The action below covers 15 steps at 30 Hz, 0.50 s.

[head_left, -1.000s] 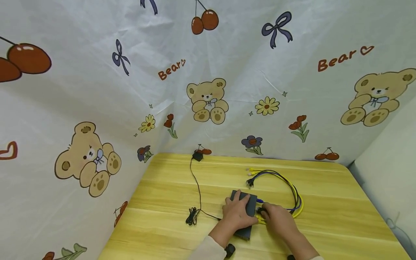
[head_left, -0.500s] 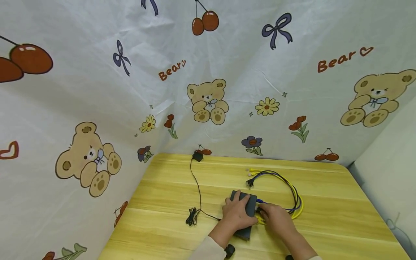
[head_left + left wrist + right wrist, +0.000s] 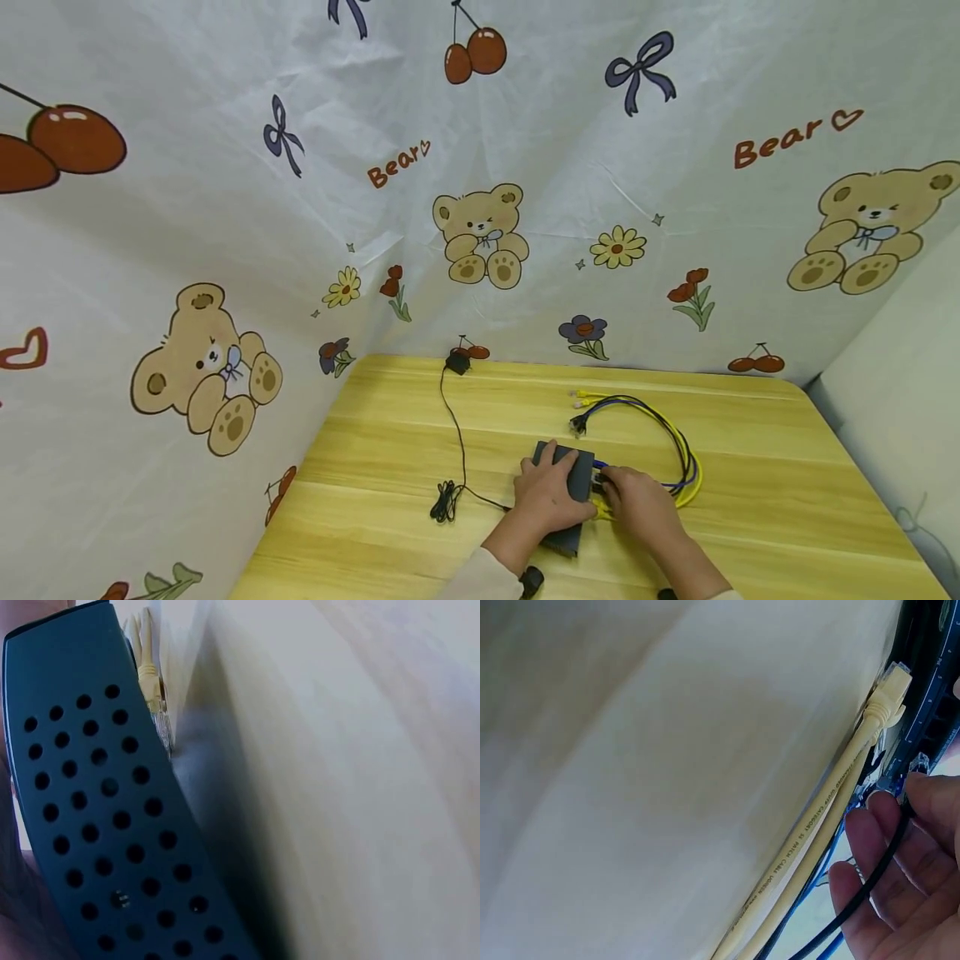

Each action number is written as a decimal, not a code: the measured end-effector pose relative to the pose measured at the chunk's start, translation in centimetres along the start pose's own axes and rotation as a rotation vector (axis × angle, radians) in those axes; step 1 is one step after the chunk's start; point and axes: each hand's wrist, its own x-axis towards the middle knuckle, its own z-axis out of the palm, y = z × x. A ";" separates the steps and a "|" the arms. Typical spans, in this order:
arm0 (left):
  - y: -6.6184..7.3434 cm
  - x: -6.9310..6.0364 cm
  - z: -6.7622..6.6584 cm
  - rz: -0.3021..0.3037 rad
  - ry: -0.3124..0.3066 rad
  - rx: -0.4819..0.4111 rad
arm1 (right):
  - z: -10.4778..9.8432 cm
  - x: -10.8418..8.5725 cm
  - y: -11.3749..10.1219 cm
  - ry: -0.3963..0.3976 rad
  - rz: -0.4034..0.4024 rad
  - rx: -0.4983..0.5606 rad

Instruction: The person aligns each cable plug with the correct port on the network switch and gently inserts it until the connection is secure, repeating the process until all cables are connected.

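Note:
A dark grey network switch [image 3: 561, 540] lies on the table in the head view, and my left hand [image 3: 546, 492] grips it with fingers spread over its top and thumb at its right edge. Its perforated side [image 3: 112, 810] fills the left of the left wrist view. My right hand [image 3: 645, 504] pinches a black network cable [image 3: 877, 874] just behind its clear plug [image 3: 919, 763], close to the row of ports. Two yellow network cables [image 3: 821, 795] have their plugs beside the same port side. A blue cable [image 3: 600, 463] meets the switch farther along.
The cables' far ends [image 3: 579, 423] lie loose behind the switch, curving round to the right. A black power adapter [image 3: 457, 362] sits at the table's back edge, its cord [image 3: 461, 433] running past a tied bundle [image 3: 446, 500] to the switch. Patterned cloth [image 3: 480, 317] hangs behind.
My right hand has shifted slightly at the port side with the black network cable's plug. The left hand and the switch have stayed in place.

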 end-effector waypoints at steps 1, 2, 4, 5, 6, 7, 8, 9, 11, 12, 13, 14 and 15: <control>0.0 0.0 0.0 0.001 -0.002 0.002 | 0.0 0.0 0.0 -0.005 -0.003 0.006; 0.0 0.0 -0.1 0.003 -0.001 0.003 | 0.0 0.0 0.0 -0.008 -0.007 0.009; -0.1 0.0 -0.2 0.010 0.001 0.002 | 0.0 0.0 0.1 -0.015 -0.014 0.016; -0.1 -0.1 -0.3 0.011 0.000 0.003 | 0.0 0.0 0.1 -0.017 -0.019 0.020; -0.1 0.0 -0.3 0.010 -0.002 0.009 | 0.0 0.0 0.1 -0.019 -0.025 0.023; -0.1 0.0 -0.3 0.007 -0.005 0.015 | -0.1 0.0 0.1 -0.019 -0.031 0.025; -0.1 0.0 -0.4 0.005 -0.005 0.015 | -0.1 0.0 0.2 -0.017 -0.034 0.025; -0.1 -0.1 -0.4 0.003 -0.005 0.014 | -0.2 0.0 0.1 -0.017 -0.035 0.029; -0.1 -0.1 -0.3 -0.003 -0.007 0.019 | -0.2 0.0 0.1 -0.016 -0.026 0.023; -0.1 -0.1 -0.3 -0.003 -0.006 0.020 | -0.2 0.1 0.1 -0.019 -0.016 0.018; 0.0 -0.1 -0.2 -0.005 -0.005 0.020 | -0.2 0.1 0.2 -0.021 -0.006 0.013; 0.0 -0.1 -0.2 -0.004 -0.003 0.018 | -0.1 0.2 0.3 -0.021 0.004 0.006; 0.0 0.0 -0.1 -0.003 -0.003 0.018 | 0.0 0.2 0.3 -0.020 0.014 -0.001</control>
